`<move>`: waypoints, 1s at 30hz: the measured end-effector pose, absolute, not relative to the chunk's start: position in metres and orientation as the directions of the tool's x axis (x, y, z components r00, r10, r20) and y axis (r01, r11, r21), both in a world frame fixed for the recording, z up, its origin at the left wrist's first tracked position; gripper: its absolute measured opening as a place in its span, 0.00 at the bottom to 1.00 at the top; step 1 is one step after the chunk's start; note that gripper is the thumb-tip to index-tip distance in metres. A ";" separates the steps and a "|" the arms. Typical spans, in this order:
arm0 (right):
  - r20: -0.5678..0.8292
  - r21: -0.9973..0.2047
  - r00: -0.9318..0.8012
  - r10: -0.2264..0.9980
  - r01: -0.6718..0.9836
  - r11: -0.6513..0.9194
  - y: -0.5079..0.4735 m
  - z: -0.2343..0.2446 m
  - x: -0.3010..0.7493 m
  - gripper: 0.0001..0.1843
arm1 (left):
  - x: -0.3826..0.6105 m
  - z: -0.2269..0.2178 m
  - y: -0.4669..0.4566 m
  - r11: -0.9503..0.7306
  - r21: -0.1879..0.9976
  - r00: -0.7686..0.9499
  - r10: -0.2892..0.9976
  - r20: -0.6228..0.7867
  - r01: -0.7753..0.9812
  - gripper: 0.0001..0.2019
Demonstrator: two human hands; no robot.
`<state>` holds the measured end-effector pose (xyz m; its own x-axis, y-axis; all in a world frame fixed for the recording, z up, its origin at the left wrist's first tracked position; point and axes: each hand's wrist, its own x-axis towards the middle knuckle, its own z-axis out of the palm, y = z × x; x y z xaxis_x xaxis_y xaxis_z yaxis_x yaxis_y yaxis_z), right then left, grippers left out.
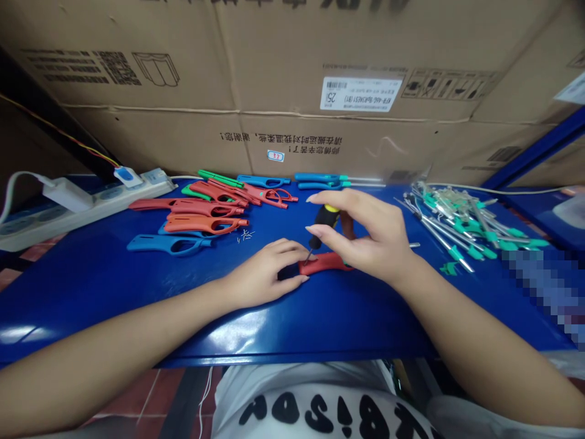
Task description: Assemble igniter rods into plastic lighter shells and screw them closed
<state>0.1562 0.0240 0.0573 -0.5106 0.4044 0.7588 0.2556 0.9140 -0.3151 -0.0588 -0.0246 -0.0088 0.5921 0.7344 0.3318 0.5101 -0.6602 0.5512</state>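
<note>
A red lighter [325, 263] lies on the blue table between my hands, its right end partly covered by my right hand. My left hand [278, 268] has its fingers and thumb around the lighter's left end, holding it down. In my right hand [370, 235] is a short black-and-yellow screwdriver [326, 218], gripped by the handle. Its shaft slants down and the tip meets the lighter's left part. Several tiny screws [245, 235] lie loose beyond my left hand.
Red, orange, blue and green lighter casings [205, 225] are piled at the left; more blue casings [320, 178] lie at the back. Metal rods with green parts [470, 219] heap at the right. A power strip [109, 204] and a cardboard wall [283, 73] border the table.
</note>
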 end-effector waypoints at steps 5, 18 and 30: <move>0.719 -0.385 -0.524 0.456 0.245 0.890 0.022 0.057 0.155 0.21 | -0.059 -0.009 -0.024 -0.653 0.573 0.594 0.736 0.326 0.495 0.15; 0.665 -0.460 -0.570 0.483 0.197 0.866 0.026 0.057 0.155 0.22 | -0.057 -0.008 -0.025 -0.645 0.570 0.589 0.744 0.317 0.508 0.15; 0.612 -0.515 -0.650 0.451 0.106 0.851 0.029 0.063 0.158 0.21 | -0.058 -0.008 -0.024 -0.642 0.579 0.588 0.745 0.314 0.503 0.16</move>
